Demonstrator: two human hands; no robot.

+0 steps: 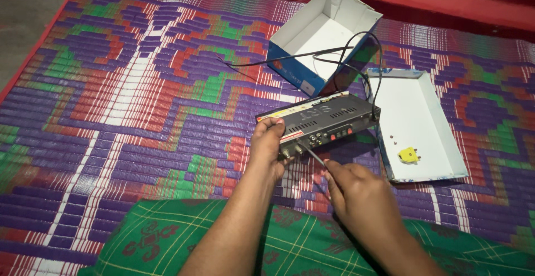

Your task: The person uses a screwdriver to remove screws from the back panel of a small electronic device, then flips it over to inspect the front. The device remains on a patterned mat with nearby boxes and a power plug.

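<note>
Head view shows the left hand clamped on the near left corner of a black metal set-top box, tipped on edge on the woven plastic mat. The right hand pinches a thin screwdriver at its rear sockets. The box looks light, rigid, smooth-sided, best held by its corners. Beside it lie an open cardboard box and a white lid holding a yellow piece.

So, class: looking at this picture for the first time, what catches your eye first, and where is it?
The black electronic box at centre, steadied by the left hand while the right hand puts a thin tool to its rear sockets. Under it lies a bright woven mat in purple, red and green. Behind stands an open carton, and to the right its lid holding a small yellow part.
</note>
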